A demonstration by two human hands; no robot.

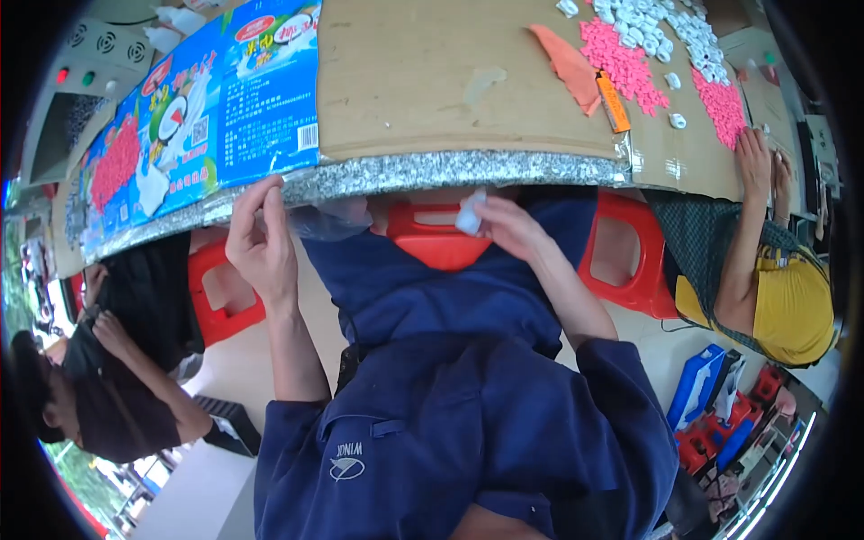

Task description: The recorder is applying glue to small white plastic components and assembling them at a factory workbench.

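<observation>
My left hand (263,243) is at the table's front edge, its fingers curled and pressed together near the tips. Whatever they might hold is too small to make out. Over my lap, my right hand (515,225) pinches a small whitish plastic piece (469,216). A clear plastic bag (333,220) hangs below the table edge between my hands, nearer the left one. Many white ring-like plastic parts (637,22) lie at the far right of the table, beside a heap of small pink pieces (621,67). More pink pieces (114,166) are spread on a blue printed carton sheet (270,90) at the left.
Brown cardboard (423,81) covers the table, with an orange cloth (569,70) and an orange-and-black box-like item (613,103) on it. Red stools (436,243) stand under the edge. A person in black (117,378) sits left; one in yellow (792,306) works at right.
</observation>
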